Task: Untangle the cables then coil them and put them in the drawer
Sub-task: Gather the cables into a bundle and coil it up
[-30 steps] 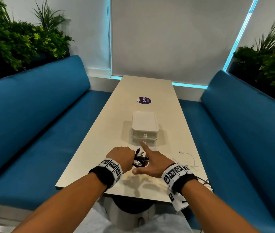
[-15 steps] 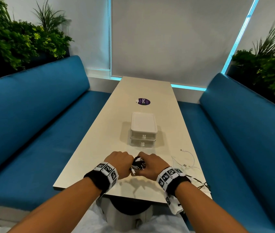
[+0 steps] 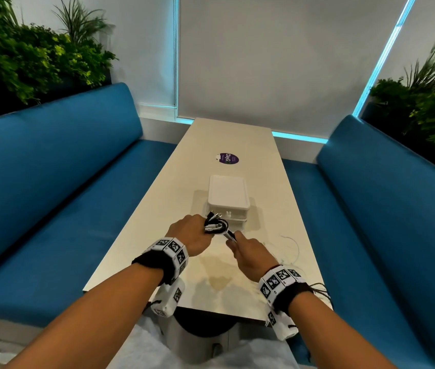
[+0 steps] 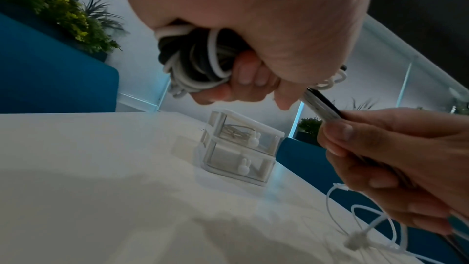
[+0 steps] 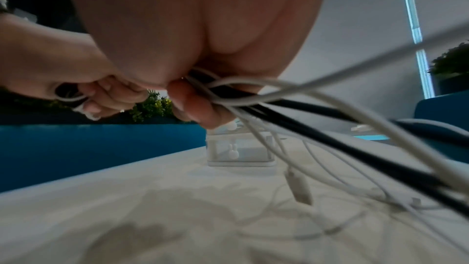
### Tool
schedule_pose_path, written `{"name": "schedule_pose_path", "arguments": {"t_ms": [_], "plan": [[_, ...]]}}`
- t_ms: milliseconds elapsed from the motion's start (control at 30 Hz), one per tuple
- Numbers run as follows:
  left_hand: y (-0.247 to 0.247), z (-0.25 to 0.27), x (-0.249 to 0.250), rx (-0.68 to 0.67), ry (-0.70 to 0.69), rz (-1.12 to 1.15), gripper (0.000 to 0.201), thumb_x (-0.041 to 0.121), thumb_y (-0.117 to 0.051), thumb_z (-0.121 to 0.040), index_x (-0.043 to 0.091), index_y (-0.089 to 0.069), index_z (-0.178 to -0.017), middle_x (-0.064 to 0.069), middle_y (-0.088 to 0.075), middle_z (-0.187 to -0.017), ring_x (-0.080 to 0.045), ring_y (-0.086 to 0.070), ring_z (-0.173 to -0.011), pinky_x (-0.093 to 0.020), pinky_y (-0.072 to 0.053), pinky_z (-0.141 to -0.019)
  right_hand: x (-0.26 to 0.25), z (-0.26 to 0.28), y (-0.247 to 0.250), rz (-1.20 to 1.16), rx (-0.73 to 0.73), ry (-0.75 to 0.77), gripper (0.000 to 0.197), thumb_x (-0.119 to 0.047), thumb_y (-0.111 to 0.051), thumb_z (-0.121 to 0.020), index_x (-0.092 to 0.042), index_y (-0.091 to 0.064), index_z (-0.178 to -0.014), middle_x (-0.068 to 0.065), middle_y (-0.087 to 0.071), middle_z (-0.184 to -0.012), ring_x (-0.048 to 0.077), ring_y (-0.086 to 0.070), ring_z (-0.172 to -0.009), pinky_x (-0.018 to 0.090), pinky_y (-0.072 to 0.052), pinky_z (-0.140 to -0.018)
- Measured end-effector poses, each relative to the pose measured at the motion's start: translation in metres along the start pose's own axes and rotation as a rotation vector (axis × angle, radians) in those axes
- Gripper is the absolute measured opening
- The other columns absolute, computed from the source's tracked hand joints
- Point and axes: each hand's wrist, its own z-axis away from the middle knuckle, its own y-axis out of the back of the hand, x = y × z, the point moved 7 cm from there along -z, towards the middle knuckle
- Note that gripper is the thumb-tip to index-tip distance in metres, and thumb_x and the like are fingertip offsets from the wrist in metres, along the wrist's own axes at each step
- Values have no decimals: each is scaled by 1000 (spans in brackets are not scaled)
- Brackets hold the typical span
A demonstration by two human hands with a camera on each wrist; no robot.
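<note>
My left hand point(image 3: 193, 234) grips a coil of black and white cables point(image 3: 215, 225) above the table, its plugs sticking up; the coil point(image 4: 195, 61) fills the fist in the left wrist view. My right hand point(image 3: 248, 253) pinches the strands point(image 3: 229, 235) that run taut from the coil; these black and white cables point(image 5: 291, 105) trail back past the wrist. A small white two-drawer box point(image 3: 228, 199) stands just beyond the hands, both drawers shut. Its clear-fronted top drawer point(image 4: 243, 133) holds a coiled light cable.
A thin white cable point(image 3: 289, 247) lies loose on the table point(image 3: 163, 235) right of my hand, with a white plug point(image 5: 299, 190) close by. Dark cable ends point(image 3: 320, 290) hang off the near right corner. A purple sticker point(image 3: 227, 159) sits farther up. Blue benches point(image 3: 51, 187) flank both sides.
My hands have lifted and drawn apart. The right hand, earlier open then pressed against the bundle, now pulls strands out to the right while the left keeps the coil.
</note>
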Motion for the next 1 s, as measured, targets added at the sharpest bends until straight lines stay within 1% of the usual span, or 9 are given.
{"name": "schedule_pose_path", "arguments": {"t_ms": [133,233,433,567,667,767,833,900,1000], "plan": [[3,-2,-19,27,74,51,27,42,-49,-92,20,-62,-82,-1,-63,-78,-28,-60,-71,-31,-48,-66,-11,2,4,19,28,34,29,-39,-32,-103,-13,-43,-108,8,-52,-76,31,-46,-68,37,-35,-60],[4,-4,-40,63,137,85,30,47,-51,-93,22,-58,-78,-2,-62,-79,-30,-62,-75,-33,-51,-72,-22,-2,1,66,14,56,32,-39,-32,-103,-11,-44,-111,15,-57,-83,31,-43,-69,37,-32,-62],[2,-6,-72,102,249,222,44,58,-53,-90,16,-63,-80,-6,-65,-81,-31,-63,-71,-34,-52,-66,-19,-3,-6,128,12,22,37,-45,-25,-103,-15,-47,-108,7,-51,-78,32,-48,-69,40,-41,-63],[-11,-3,-65,90,242,401,42,52,-58,-92,15,-58,-72,-10,-64,-74,-29,-60,-63,-28,-43,-55,-15,0,-7,98,40,10,35,-43,-24,-103,-16,-45,-106,8,-52,-75,34,-51,-68,40,-42,-61],[-27,5,-54,-18,262,733,40,47,-66,-90,14,-53,-72,-5,-49,-56,-23,-47,-46,-25,-37,-48,-20,2,-1,43,72,38,33,-43,-24,-103,-17,-45,-103,3,-48,-66,31,-47,-64,38,-36,-58],[-34,11,-37,-171,194,946,53,59,-78,-73,16,-47,-75,-4,-40,-54,-20,-43,-41,-32,-42,-52,-27,6,-8,-30,42,80,30,-44,-25,-103,-21,-43,-96,8,-57,-70,31,-53,-63,46,-44,-61],[-36,14,-27,-216,153,977,60,66,-80,-64,16,-49,-74,-5,-41,-56,-21,-44,-44,-36,-43,-57,-33,7,-13,-42,20,100,29,-42,-27,-102,-21,-46,-100,11,-64,-77,33,-57,-67,47,-47,-64],[-37,18,-16,-231,134,961,60,66,-82,-63,14,-52,-72,-8,-47,-58,-23,-47,-48,-36,-42,-57,-45,8,-15,-22,-1,144,26,-31,-32,-101,-17,-54,-104,15,-66,-86,35,-59,-73,44,-47,-66],[-38,22,-7,-174,190,987,49,53,-83,-70,13,-55,-71,-10,-58,-63,-24,-55,-56,-32,-45,-55,-62,10,-16,46,-24,211,22,-16,-37,-99,-10,-58,-105,18,-66,-90,37,-58,-76,43,-45,-65]]}}
